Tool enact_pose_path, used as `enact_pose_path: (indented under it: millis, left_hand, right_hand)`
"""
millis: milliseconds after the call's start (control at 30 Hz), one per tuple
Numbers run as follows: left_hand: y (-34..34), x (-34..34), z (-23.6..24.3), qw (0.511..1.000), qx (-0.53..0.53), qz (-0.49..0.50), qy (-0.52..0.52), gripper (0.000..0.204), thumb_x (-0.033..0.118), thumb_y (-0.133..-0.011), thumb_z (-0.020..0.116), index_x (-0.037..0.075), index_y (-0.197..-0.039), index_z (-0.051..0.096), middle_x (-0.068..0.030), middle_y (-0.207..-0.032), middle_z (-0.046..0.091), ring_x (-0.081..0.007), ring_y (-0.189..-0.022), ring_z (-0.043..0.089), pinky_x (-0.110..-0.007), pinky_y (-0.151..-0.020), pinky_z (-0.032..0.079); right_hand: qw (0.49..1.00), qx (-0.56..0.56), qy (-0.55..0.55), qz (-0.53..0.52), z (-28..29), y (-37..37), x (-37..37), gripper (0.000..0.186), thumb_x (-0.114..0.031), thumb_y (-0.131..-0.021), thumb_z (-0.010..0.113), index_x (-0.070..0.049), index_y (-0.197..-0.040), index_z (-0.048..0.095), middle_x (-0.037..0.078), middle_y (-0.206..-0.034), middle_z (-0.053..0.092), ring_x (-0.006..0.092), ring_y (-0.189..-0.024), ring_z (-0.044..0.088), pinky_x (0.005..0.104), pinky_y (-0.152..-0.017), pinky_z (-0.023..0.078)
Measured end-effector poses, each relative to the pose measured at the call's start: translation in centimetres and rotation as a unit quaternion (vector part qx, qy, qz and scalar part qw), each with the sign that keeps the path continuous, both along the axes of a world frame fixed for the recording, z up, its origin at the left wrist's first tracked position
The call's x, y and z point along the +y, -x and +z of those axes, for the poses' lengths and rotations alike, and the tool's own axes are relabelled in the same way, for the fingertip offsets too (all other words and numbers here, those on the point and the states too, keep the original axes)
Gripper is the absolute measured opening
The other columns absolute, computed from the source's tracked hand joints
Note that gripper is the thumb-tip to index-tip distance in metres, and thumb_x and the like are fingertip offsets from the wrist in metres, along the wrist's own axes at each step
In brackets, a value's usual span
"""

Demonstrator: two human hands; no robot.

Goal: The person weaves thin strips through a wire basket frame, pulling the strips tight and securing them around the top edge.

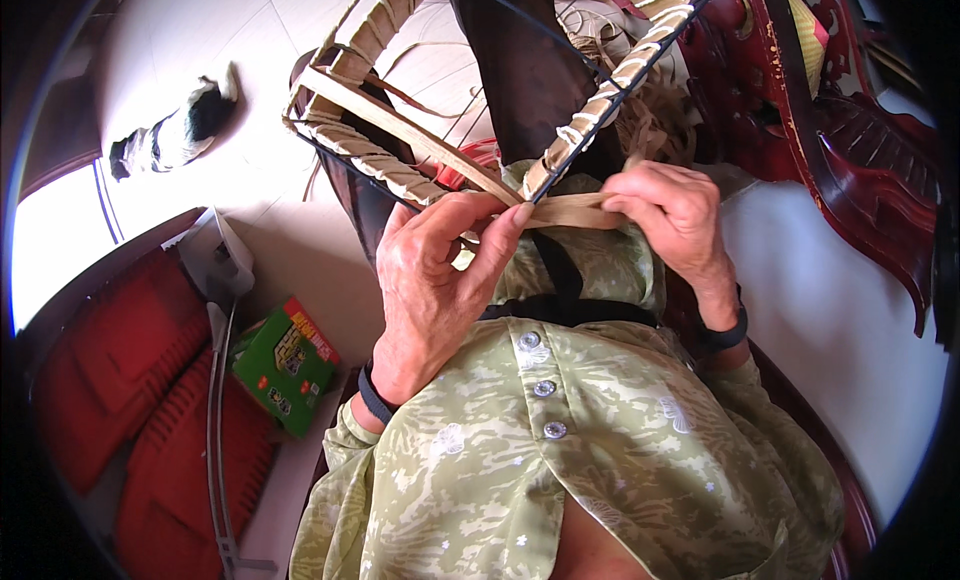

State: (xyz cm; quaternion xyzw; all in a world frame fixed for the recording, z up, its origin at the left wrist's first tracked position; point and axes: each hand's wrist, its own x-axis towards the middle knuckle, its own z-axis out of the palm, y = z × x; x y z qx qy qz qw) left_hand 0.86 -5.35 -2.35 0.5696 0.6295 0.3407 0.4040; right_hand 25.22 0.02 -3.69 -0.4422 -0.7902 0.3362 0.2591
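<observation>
A dark wire frame (590,100), wrapped along its sides with pale tan strips, rests over my lap with one corner toward me. My left hand (437,265) pinches that corner between thumb and fingers, where a flat tan strip (410,130) crosses the frame. To the right of the corner, my right hand (672,215) is closed on a flat tan strip (572,211) that stretches between both hands. Whether the two strip lengths are one piece, I cannot tell. Part of the corner is hidden behind my left fingers.
Loose tan strips (655,110) lie heaped beyond the frame. Carved dark red wooden furniture (800,120) stands at right. On the left are a green box (288,368), red slatted pieces (120,350) and a grey metal stand (215,420). A black-and-white animal (185,130) lies on the tiled floor.
</observation>
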Motion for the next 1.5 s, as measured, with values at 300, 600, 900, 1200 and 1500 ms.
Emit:
enact_pose_path:
  millis: [300,600,900,1200,1500]
  left_hand:
    - [0.5,0.0,-0.5,1.000,-0.024,-0.012,-0.010,0.012,0.019,-0.093,0.073,0.007,-0.096,0.073,-0.0009,-0.070,0.065,-0.0169,-0.064,0.058,-0.032,-0.071,0.037]
    - [0.5,-0.3,-0.7,0.999,-0.019,-0.017,-0.029,0.010,0.016,-0.094,0.070,0.007,-0.097,0.073,-0.0017,-0.073,0.067,-0.0182,-0.066,0.061,-0.032,-0.072,0.039]
    - [0.7,-0.4,-0.8,0.999,-0.020,-0.023,-0.035,0.011,0.013,-0.092,0.070,0.007,-0.101,0.073,-0.0038,-0.078,0.070,-0.0215,-0.071,0.063,-0.033,-0.076,0.042]
    - [0.8,-0.7,-1.0,0.998,-0.066,-0.015,-0.002,0.012,0.008,-0.090,0.072,0.007,-0.102,0.074,-0.0054,-0.083,0.072,-0.0229,-0.076,0.066,-0.034,-0.079,0.044]
    - [0.8,-0.8,-1.3,0.998,-0.054,-0.018,-0.030,0.012,0.008,-0.090,0.071,0.007,-0.102,0.075,-0.0049,-0.082,0.073,-0.0213,-0.073,0.065,-0.032,-0.077,0.044]
  right_hand:
    - [0.995,-0.033,0.092,0.011,1.4,1.2,0.5,0.016,-0.020,-0.084,0.080,-0.007,-0.090,0.073,0.005,-0.079,0.070,0.0147,-0.063,0.065,0.0288,-0.055,0.049]
    - [0.874,0.116,0.472,-0.015,0.0,3.6,0.5,0.023,-0.016,-0.096,0.070,0.000,-0.111,0.075,-0.004,-0.075,0.066,0.0044,-0.068,0.055,0.0245,-0.060,0.046]
    - [0.935,0.132,0.318,0.084,-1.5,4.0,-0.6,0.019,-0.006,-0.098,0.064,0.003,-0.113,0.070,0.000,-0.098,0.070,0.0105,-0.094,0.063,0.0258,-0.086,0.051]
    - [0.740,0.279,0.609,0.055,-2.0,3.6,-0.4,0.030,-0.021,-0.105,0.056,0.001,-0.123,0.066,0.007,-0.086,0.072,0.0108,-0.074,0.068,0.0223,-0.063,0.053]
    - [0.665,0.254,0.685,0.156,-1.1,2.4,1.9,0.041,-0.009,-0.099,0.058,0.005,-0.137,0.053,0.017,-0.094,0.073,0.0172,-0.069,0.073,0.0231,-0.051,0.057]
